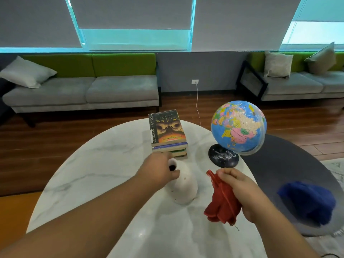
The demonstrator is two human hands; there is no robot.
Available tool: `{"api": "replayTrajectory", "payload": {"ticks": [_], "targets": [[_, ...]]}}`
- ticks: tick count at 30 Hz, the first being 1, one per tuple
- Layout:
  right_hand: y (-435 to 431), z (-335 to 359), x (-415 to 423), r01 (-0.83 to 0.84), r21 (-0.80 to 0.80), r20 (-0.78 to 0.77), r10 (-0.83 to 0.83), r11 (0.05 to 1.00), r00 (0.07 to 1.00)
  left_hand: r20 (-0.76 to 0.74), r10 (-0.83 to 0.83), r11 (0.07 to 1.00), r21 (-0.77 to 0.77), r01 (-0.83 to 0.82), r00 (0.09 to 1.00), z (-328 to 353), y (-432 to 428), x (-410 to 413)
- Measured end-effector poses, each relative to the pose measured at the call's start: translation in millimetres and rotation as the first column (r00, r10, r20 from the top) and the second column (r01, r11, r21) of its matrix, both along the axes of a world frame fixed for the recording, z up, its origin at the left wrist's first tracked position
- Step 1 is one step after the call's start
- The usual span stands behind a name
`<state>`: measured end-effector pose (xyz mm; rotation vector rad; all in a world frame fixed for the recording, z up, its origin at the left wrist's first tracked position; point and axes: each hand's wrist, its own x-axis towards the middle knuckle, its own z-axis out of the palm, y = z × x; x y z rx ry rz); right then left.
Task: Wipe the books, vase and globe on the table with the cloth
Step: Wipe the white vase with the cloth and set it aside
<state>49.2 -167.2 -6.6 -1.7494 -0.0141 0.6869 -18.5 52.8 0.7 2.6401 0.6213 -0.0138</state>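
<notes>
At table (111,164) centre | your left hand (158,170) grips neck of near-upright vase (184,187) | your right hand (247,190) clutches bunched cloth (221,202) just right of vase, not touching

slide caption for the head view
Left hand grips the white vase by its neck, right hand holds the red cloth
</notes>
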Motion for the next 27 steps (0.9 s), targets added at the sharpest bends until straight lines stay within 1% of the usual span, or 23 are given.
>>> {"api": "replayTrajectory", "payload": {"ticks": [2,4,8,10,12,14,15,16,17,18,21,22,23,24,26,27], "targets": [[8,-11,-6,-0.005,0.039,-0.016,0.005,0.999,1.000,0.028,0.113,0.990,-0.085,-0.110,0.993,-5,11,-23],[21,-21,-15,-0.002,0.065,0.005,0.001,0.998,1.000,0.039,0.231,0.955,-0.203,-0.219,0.972,-11,20,-46],[51,-32,-36,-0.056,0.098,0.186,0.037,0.994,0.982,0.048,0.384,0.868,-0.361,-0.342,0.922,-23,24,-79],[66,-36,-47,-0.109,0.097,0.316,0.073,0.989,0.946,0.050,0.439,0.827,-0.414,-0.381,0.897,-29,21,-90],[80,-38,-61,-0.201,0.025,0.491,0.164,0.979,0.855,0.046,0.485,0.784,-0.465,-0.411,0.873,-34,20,-97],[88,-41,-74,-0.368,-0.120,0.620,0.359,0.922,0.698,0.033,0.507,0.751,-0.507,-0.423,0.861,-36,18,-103],[90,-42,-79,-0.440,-0.232,0.653,0.474,0.867,0.591,0.027,0.512,0.738,-0.526,-0.423,0.859,-36,17,-106],[91,-45,-81,-0.470,-0.354,0.656,0.573,0.808,0.492,0.022,0.516,0.727,-0.541,-0.424,0.856,-37,16,-108],[92,-49,-79,-0.463,-0.431,0.649,0.623,0.774,0.436,0.015,0.524,0.715,-0.551,-0.430,0.851,-37,16,-110],[93,-51,-75,-0.433,-0.451,0.641,0.621,0.780,0.452,0.009,0.532,0.705,-0.559,-0.437,0.847,-38,15,-112],[95,-53,-59,-0.276,-0.378,0.637,0.465,0.884,0.615,-0.008,0.569,0.659,-0.594,-0.462,0.822,-37,18,-114],[96,-52,-56,-0.242,-0.370,0.618,0.432,0.897,0.656,-0.012,0.577,0.648,-0.602,-0.467,0.816,-37,18,-114],[98,-50,-57,-0.247,-0.368,0.607,0.433,0.896,0.667,-0.016,0.579,0.642,-0.607,-0.468,0.815,-36,18,-115],[99,-49,-59,-0.296,-0.370,0.611,0.471,0.881,0.636,-0.017,0.578,0.639,-0.612,-0.466,0.816,-36,18,-115],[99,-48,-71,-0.433,-0.400,0.653,0.583,0.808,0.484,-0.014,0.572,0.637,-0.622,-0.455,0.820,-36,15,-116],[98,-49,-75,-0.464,-0.430,0.669,0.618,0.775,0.413,-0.013,0.567,0.642,-0.619,-0.451,0.824,-36,14,-116]]}}
